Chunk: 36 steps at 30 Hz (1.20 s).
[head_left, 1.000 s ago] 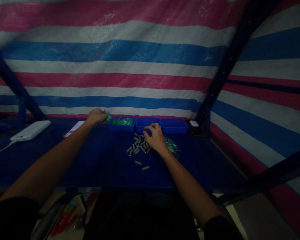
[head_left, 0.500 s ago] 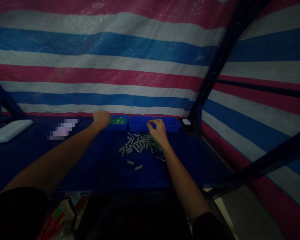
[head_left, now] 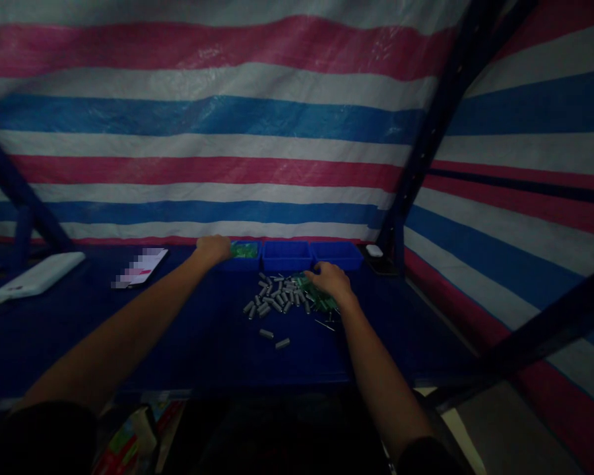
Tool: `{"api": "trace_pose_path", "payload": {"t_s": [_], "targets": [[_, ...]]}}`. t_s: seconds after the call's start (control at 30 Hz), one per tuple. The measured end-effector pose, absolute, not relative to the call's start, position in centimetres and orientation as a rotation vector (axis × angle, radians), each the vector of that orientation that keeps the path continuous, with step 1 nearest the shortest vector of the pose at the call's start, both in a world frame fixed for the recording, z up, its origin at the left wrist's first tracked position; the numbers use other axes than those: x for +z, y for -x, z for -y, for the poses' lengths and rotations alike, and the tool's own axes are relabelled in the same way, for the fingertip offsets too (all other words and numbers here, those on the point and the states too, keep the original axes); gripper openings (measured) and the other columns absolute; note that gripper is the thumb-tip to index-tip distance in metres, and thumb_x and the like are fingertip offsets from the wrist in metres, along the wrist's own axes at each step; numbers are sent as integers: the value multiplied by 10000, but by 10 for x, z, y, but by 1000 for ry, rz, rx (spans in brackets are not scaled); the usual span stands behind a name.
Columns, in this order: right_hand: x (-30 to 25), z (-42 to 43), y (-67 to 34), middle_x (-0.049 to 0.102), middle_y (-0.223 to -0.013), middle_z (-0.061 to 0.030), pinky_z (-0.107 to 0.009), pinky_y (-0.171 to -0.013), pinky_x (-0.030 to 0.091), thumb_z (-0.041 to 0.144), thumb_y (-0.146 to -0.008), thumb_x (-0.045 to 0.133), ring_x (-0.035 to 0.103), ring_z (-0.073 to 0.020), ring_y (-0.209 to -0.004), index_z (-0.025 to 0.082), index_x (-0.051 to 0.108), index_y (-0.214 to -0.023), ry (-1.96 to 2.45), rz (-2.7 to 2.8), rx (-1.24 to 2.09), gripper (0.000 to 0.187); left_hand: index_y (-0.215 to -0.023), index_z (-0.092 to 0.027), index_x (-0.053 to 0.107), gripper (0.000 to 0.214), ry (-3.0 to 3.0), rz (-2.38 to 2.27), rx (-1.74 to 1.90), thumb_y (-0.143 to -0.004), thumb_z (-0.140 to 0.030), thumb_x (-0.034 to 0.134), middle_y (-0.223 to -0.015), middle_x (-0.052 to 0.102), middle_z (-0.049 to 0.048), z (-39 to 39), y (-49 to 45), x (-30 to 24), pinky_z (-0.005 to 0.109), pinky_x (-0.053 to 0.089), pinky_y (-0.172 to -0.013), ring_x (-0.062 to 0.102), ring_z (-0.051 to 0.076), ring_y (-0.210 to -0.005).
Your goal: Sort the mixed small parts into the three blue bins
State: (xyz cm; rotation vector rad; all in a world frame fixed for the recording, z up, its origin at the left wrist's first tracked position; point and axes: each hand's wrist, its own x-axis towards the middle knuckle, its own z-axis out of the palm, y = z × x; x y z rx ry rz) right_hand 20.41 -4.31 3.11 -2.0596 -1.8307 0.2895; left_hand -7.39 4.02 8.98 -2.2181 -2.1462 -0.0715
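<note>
My left hand [head_left: 214, 249] is closed at the left end of a blue bin [head_left: 241, 265] that holds green pieces [head_left: 245, 250]; its fingertips are hidden, and I cannot make out what they grip. Over a heap of small green pieces [head_left: 321, 300] on the table is my right hand [head_left: 330, 278], palm down, thumb and fingers apart and nothing visible in them. Left of that heap, touching it, lie several short grey metal cylinders [head_left: 277, 297]. Two more cylinders [head_left: 282, 344] lie nearer to me. Thin metal rods [head_left: 325, 324] rest below the right hand.
Two more blue bins, a middle one [head_left: 287, 263] and a right one [head_left: 344, 254], stand along the back of the blue table [head_left: 198, 349]. A phone [head_left: 148, 267] and a white device with a cable [head_left: 42, 276] lie left. A small white case [head_left: 374, 251] sits at right.
My right hand has come down from the front of the bins to the green heap, and its fingers have spread. My left hand stays beside the left bin. The view has tilted slightly.
</note>
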Motion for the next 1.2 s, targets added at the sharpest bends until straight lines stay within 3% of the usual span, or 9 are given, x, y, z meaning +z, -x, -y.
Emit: {"api": "trace_pose_path", "payload": {"t_s": [0.2, 0.33, 0.47, 0.6, 0.73, 0.83, 0.97, 1.07, 1.2], "targets": [[15, 30, -192, 624, -918, -54, -276, -748, 424, 206, -678, 609, 568, -167, -847, 187, 549, -1091, 1731, 1802, 362, 418, -986, -94, 627, 418, 2162, 1975, -433, -806, -425, 446, -1082, 581, 225, -4, 61, 90, 471, 424, -783, 552, 360, -967], [15, 27, -181, 531, -631, 27, -241, -569, 417, 147, -671, 537, 508, -117, -575, 143, 586, -857, 1400, 1596, 530, 192, -838, -182, 671, 324, 2745, 1949, -1041, -760, -452, 508, -901, 672, 72, 21, 27, 67, 261, 444, -670, 607, 222, -828], [25, 40, -164, 505, -709, 15, -262, -680, 424, 112, -661, 503, 509, -133, -707, 163, 573, -744, 1179, 1632, 395, 120, -816, -141, 657, 529, 3078, 2269, -1494, -771, -589, 379, -714, 671, 84, 34, -3, 45, 223, 290, -387, 535, 137, -460], [26, 52, -147, 480, -855, -14, -305, -845, 386, 60, -634, 514, 473, -158, -892, 195, 624, -740, 1130, 1758, 256, 204, -806, -137, 630, 394, 2908, 2248, -2127, -709, -509, 543, -646, 627, 43, 33, -2, 30, 198, 262, -383, 501, 105, -442], [19, 54, -138, 466, -955, -47, -334, -892, 362, 194, -684, 600, 443, -186, -972, 200, 663, -837, 1230, 1781, 218, 166, -860, -176, 642, 234, 2714, 1722, -1980, -762, -358, 531, -732, 629, 24, 33, 12, 20, 246, 434, -604, 572, 148, -649], [18, 52, -138, 545, -876, -35, -315, -838, 388, 366, -807, 493, 496, -171, -894, 192, 648, -885, 1207, 1750, 368, 245, -962, -211, 644, 243, 2725, 1381, -1691, -793, -220, 470, -958, 617, 44, 38, 13, 21, 290, 415, -838, 562, 175, -904], [22, 50, -142, 618, -757, -8, -260, -679, 422, 354, -865, 372, 541, -145, -706, 174, 636, -854, 1181, 1617, 446, 319, -1065, -226, 611, 342, 2818, 1236, -1557, -759, -152, 477, -1097, 551, 63, 47, 4, 23, 308, 374, -930, 512, 184, -1032], [24, 51, -145, 637, -791, -15, -255, -677, 427, 282, -844, 417, 545, -142, -697, 174, 645, -930, 1165, 1622, 356, 266, -991, -207, 639, 270, 2823, 1356, -1703, -740, -243, 547, -1029, 572, 70, 47, 0, 23, 313, 390, -898, 523, 201, -1003], [23, 53, -143, 597, -811, -29, -258, -707, 429, 194, -824, 451, 529, -136, -721, 213, 624, -1076, 1127, 1790, 215, 307, -863, -152, 644, 398, 2833, 1823, -2206, -797, -488, 439, -779, 622, 53, 41, 3, 23, 261, 434, -622, 574, 155, -693]]}}
